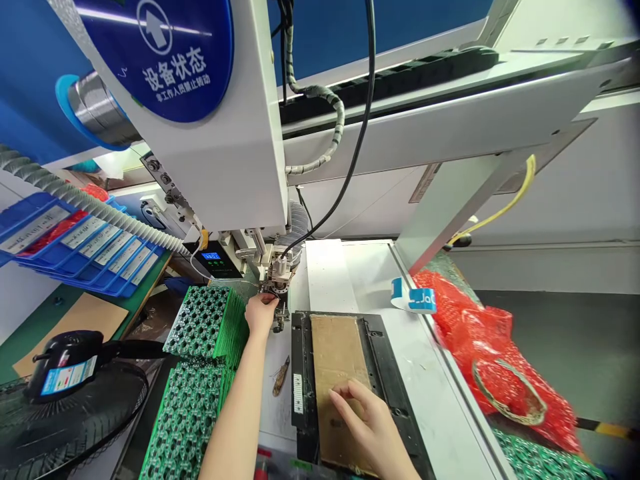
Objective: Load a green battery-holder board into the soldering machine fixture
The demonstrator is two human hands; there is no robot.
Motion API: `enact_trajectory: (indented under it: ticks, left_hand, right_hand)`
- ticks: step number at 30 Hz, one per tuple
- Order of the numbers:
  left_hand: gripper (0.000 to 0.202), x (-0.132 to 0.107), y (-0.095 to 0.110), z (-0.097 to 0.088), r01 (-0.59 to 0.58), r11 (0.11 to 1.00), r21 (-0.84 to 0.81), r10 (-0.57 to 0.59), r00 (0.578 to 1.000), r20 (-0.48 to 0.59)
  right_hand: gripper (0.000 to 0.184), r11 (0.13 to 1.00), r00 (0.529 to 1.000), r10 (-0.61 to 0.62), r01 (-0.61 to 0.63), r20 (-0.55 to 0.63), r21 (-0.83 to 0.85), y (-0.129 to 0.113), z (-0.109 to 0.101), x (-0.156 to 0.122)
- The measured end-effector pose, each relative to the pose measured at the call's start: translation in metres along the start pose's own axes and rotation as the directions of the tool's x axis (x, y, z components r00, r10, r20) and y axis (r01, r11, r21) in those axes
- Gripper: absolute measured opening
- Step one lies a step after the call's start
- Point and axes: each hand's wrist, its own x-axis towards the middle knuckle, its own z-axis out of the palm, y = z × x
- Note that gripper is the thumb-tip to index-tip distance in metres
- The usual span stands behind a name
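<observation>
Right hand (369, 421) curled, cardboard (337, 353) beneath, left hand (261, 313) at machine head (281, 265), both grips unclear.

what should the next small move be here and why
Probably ease the left hand back from the tool head: its fingertips are right at the mechanism, while the right hand is over the brown sheet, well away.

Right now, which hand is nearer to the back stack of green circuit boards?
The left hand: it is at the machine head, just right of that circuit board stack. The right hand is farther right, over the brown cardboard sheet.
</observation>
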Motion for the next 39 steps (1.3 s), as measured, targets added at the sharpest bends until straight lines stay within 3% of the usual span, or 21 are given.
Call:
enact_trajectory:
  ticks: [25, 39]
  left_hand:
    - [0.015, 0.002, -0.001, 0.009, 0.063, 0.998, -0.004, -0.063, 0.998, 0.017]
    - [0.022, 0.009, -0.014, 0.019, 0.034, 0.995, -0.089, -0.035, 0.999, -0.007]
  right_hand:
    - [0.042, 0.999, 0.999, -0.031, 0.03, -0.012, -0.038, 0.007, -0.003, -0.007]
    - [0.041, 0.998, 0.999, -0.04, 0.04, 0.002, -0.055, 0.013, 0.001, -0.008]
